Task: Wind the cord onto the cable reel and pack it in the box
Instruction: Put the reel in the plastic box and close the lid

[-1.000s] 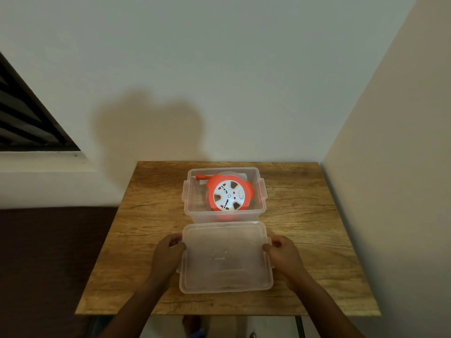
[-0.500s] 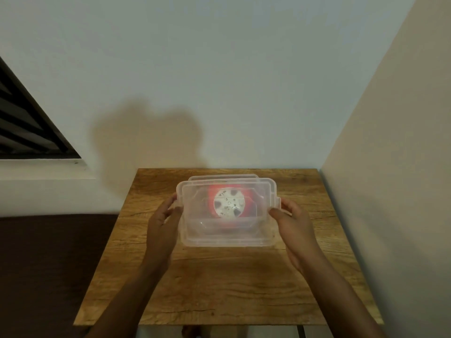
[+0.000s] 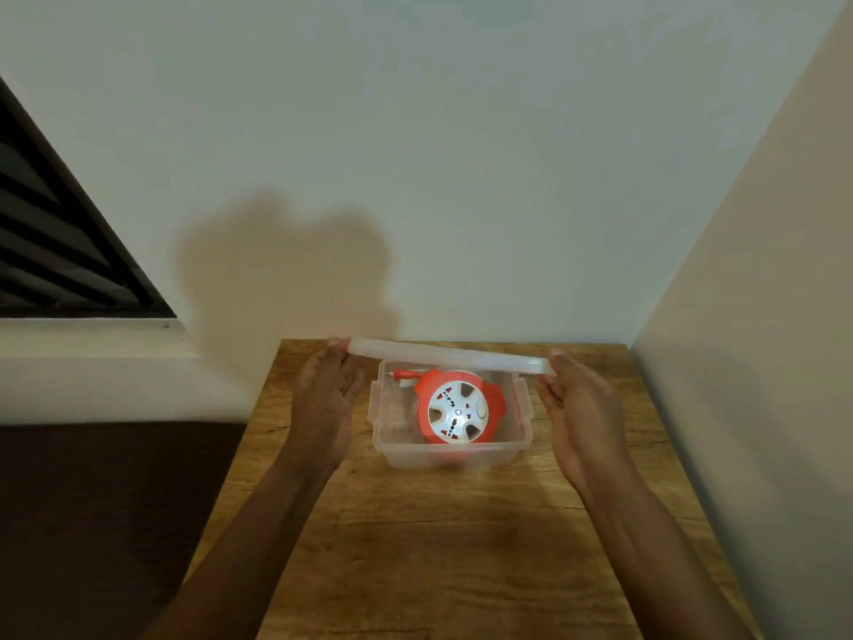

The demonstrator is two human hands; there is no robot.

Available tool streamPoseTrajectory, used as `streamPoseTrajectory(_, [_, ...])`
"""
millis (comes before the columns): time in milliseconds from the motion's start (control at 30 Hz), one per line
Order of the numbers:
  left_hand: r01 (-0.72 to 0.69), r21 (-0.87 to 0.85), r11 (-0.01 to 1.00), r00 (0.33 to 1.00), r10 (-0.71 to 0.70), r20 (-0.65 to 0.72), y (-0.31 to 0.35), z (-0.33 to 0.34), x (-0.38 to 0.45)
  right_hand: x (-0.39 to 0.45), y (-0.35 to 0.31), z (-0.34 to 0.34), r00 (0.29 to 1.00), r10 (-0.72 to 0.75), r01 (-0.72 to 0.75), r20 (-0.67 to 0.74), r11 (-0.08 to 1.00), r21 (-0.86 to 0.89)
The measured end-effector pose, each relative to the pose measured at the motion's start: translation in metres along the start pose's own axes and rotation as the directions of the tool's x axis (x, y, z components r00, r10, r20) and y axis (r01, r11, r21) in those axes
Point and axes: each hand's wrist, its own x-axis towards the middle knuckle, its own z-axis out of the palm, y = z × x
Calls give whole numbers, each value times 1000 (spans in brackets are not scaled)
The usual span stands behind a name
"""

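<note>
The orange cable reel (image 3: pixel 457 411) with its white hub lies inside the clear plastic box (image 3: pixel 450 452) on the wooden table (image 3: pixel 461 547). An orange plug (image 3: pixel 406 375) pokes out at the reel's upper left. The clear lid (image 3: pixel 450 355) hovers edge-on above the far side of the box, nearly level. My left hand (image 3: pixel 325 399) holds the lid's left end with its fingertips. At the right end, my right hand (image 3: pixel 577 404) holds the lid the same way. Both palms face inward on either side of the box.
The table stands in a corner, with a white wall (image 3: pixel 415 154) behind and a beige wall (image 3: pixel 761 316) close on the right. A dark slatted vent (image 3: pixel 55 251) sits at the left above a ledge. Dark floor lies left of the table.
The lid went from lying flat on the table in front of the box to being lifted by both hands, then carried over the box to its far side.
</note>
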Motion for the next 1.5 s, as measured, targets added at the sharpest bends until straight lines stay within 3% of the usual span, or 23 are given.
streamPoseTrajectory(167, [92, 22, 995, 996, -92, 5, -17, -9, 12, 23, 24, -10, 994, 10, -21, -111, 995, -98])
streamPoseTrajectory(333, [91, 246, 965, 995, -80, -53, -44, -16, 12, 33, 59, -15, 979, -66, 3, -193, 950, -311])
streamPoseTrajectory(633, [117, 535, 837, 992, -68, -109, -85, -44, 14, 44, 106, -24, 982, -187, 127, -20, 742, -658])
streamPoseTrajectory(767, [85, 561, 823, 992, -15, -129, -85, -48, 14, 44, 116, -30, 981, -189, 165, 45, 688, -707])
streamPoseTrajectory(1000, [178, 557, 811, 982, -108, -158, -91, -55, 31, 53, 114, -29, 971, -205, 225, 125, 591, -775])
streamPoseTrajectory(1167, [201, 557, 806, 977, -120, -178, -88, -54, 41, 71, 100, -28, 980, -188, 165, 62, 604, -780])
streamPoseTrajectory(1333, [372, 459, 807, 928, -328, -177, -86, -62, 41, 86, 90, -33, 997, -49, 1, -55, 753, -658])
streamPoseTrajectory(1433, [392, 433, 811, 920, -354, -171, -82, -63, 47, 88, 91, -39, 959, 269, -281, -86, 875, -395])
streamPoseTrajectory(1500, [404, 435, 805, 914, -368, -170, -79, -60, 50, 83, 93, -49, 866, 497, -498, -55, 849, -176])
